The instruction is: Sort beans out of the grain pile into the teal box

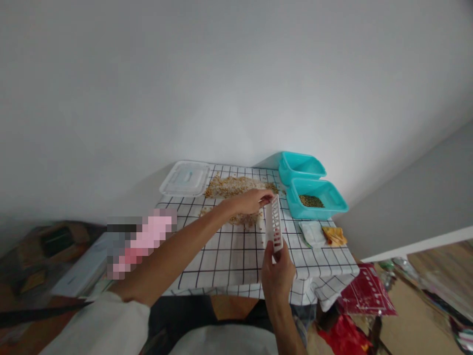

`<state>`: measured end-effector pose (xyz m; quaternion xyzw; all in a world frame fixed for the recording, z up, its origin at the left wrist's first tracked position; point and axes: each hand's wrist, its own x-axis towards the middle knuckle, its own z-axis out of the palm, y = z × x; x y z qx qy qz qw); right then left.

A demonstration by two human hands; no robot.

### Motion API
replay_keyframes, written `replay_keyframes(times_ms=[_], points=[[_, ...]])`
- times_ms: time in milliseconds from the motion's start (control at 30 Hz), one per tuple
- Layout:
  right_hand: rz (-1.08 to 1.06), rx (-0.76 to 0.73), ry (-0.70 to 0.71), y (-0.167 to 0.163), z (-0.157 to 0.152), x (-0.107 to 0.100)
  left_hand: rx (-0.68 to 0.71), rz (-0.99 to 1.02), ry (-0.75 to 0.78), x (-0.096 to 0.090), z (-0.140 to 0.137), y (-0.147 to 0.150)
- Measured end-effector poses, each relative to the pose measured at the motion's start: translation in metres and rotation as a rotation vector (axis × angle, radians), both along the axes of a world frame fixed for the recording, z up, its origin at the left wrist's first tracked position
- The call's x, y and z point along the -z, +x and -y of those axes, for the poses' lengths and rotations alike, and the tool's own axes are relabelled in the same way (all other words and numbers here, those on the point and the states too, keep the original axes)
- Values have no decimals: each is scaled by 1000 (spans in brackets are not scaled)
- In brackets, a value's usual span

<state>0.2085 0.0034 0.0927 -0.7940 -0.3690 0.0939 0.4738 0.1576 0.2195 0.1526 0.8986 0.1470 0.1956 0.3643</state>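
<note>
A white slotted plastic tray (269,222) is held tilted up on its side over the table, its row of openings facing right. My right hand (279,270) grips the near end, with the thumb on one side and the fingers on the other. At the far end, the curled fingers of my left hand (254,200) close on the tray's edge; the fingertips are partly hidden. Beneath and beyond my left arm lies a spread of mixed grains (232,186), yellowish and pale. A smaller patch of grains (244,220) lies nearer to me.
Two turquoise bins (301,165) (318,213) stand at the right; the nearer holds greenish grains (311,201). A clear lid (186,178) lies at the back left. A white packet (312,233) and a yellow cloth (335,236) rest on the checked tablecloth (225,251). A wall stands behind.
</note>
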Motion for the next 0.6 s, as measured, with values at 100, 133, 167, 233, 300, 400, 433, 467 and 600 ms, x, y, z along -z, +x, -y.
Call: replay_keyframes(times_ms=[100, 133, 167, 233, 300, 400, 433, 467, 600], points=[[19, 64, 7, 16, 5, -6, 1, 43, 13, -10, 10, 9], [20, 84, 14, 21, 7, -8, 0, 56, 15, -13, 13, 12], [14, 102, 24, 27, 8, -10, -1, 68, 16, -16, 17, 16], [-9, 126, 42, 36, 10, -14, -4, 91, 9, -21, 22, 20], [-43, 140, 73, 44, 12, -17, -13, 113, -2, -26, 25, 20], [-125, 97, 139, 57, 18, -20, -28, 125, -14, -36, 30, 8], [-159, 54, 148, 63, 21, -20, -32, 113, -10, -39, 34, 0], [-189, -2, 142, 69, 24, -21, -38, 89, 3, -42, 38, -9], [-191, -227, 38, 95, 38, -22, -116, 78, 44, -38, 78, -48]])
